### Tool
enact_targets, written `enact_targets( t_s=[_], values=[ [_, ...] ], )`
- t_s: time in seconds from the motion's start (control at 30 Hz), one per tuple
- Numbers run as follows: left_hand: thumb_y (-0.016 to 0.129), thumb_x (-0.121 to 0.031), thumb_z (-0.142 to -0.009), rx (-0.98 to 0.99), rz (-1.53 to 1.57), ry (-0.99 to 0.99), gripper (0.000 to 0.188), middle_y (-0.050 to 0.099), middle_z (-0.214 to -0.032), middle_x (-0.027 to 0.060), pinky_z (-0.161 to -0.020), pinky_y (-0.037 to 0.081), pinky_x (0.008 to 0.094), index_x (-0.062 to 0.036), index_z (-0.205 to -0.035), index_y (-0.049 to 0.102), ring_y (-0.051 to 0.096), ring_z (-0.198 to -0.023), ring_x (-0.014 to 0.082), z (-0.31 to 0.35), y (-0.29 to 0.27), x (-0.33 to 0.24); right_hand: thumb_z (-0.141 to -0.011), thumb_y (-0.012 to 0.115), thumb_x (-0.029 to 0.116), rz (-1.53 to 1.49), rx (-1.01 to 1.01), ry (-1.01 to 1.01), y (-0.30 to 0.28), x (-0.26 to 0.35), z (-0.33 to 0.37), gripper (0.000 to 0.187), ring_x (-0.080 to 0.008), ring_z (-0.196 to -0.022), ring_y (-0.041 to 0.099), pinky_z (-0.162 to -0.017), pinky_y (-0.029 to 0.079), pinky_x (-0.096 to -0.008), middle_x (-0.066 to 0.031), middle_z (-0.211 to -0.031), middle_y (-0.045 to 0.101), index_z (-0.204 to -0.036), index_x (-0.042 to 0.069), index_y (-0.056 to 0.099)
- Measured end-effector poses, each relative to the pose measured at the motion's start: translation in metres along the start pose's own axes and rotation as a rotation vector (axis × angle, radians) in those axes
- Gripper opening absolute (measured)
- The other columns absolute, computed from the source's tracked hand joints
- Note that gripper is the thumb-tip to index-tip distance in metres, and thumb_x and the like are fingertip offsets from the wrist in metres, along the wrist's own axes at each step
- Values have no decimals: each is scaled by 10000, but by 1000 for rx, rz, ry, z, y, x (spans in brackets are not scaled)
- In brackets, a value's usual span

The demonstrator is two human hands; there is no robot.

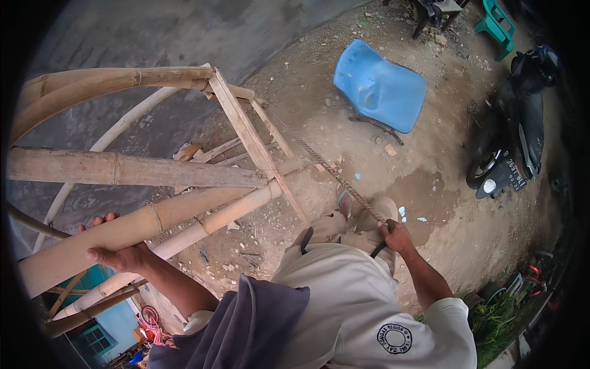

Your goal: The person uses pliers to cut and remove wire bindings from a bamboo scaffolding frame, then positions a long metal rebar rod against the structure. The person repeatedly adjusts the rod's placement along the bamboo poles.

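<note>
My left hand is wrapped around a thick bamboo pole, its thumb on the near side and fingertips showing over the far side. The pole belongs to a frame of bamboo poles, with thinner wooden strips crossing at its right end. My right hand is closed on a twisted brown rope beside my right thigh. From that hand the rope runs up and left, straight, toward the end of the frame. Where its far end fastens I cannot make out.
A blue plastic seat stands ahead on the dirt ground. Farther right is a parked dark motorbike, with a green plastic chair beyond it. Grey paving lies at the far left. Wood scraps and stones litter the ground near the frame.
</note>
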State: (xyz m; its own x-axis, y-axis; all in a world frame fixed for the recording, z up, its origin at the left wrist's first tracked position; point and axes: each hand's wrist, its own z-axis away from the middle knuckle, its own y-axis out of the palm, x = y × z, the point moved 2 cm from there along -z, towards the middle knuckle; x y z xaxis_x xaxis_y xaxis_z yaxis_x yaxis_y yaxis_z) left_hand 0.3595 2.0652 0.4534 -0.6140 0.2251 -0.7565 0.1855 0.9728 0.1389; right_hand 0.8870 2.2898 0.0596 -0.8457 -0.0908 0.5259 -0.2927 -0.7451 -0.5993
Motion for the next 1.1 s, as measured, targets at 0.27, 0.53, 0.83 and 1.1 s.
enact_targets(
  t_s=[0.27, 0.53, 0.83, 1.1],
  values=[
    [622, -553, -939, 50, 193, -135, 652, 615, -1052, 171, -888, 529, 429, -8, -1281, 516, 611, -946, 287, 0, -10, -4, -985, 525, 534, 2, 79, -425, -24, 89, -211, 560, -400, -673, 658, -602, 524, -488, -222, -738, 657, -934, -7, 662],
    [615, -651, -881, -239, -66, -169, 734, 608, -1052, 160, -894, 508, 455, -17, -1246, 544, 605, -944, 305, 13, 4, -8, -996, 514, 611, -986, 1189, 576, 67, 228, -317, 508, -55, -434, 281, -368, 217, -234, 74, -596, 318, -829, 132, 490],
    [673, -648, -842, -77, 76, -276, 814, 537, -1146, 187, -950, 477, 461, 19, -1280, 506, 564, -1019, 311, 15, -5, -8, -999, 513, 605, -679, 946, 406, 27, 219, -298, 524, -79, -405, 332, -370, 264, -276, 53, -570, 374, -761, 139, 474],
    [642, -669, -854, -147, 30, -233, 838, 559, -1133, 194, -965, 496, 466, 55, -1258, 521, 587, -992, 299, 15, 2, -8, -1022, 499, 555, -589, 864, 42, 52, 177, -317, 509, -109, -362, 358, -348, 275, -308, 23, -533, 396, -759, 120, 501]
  ],
)
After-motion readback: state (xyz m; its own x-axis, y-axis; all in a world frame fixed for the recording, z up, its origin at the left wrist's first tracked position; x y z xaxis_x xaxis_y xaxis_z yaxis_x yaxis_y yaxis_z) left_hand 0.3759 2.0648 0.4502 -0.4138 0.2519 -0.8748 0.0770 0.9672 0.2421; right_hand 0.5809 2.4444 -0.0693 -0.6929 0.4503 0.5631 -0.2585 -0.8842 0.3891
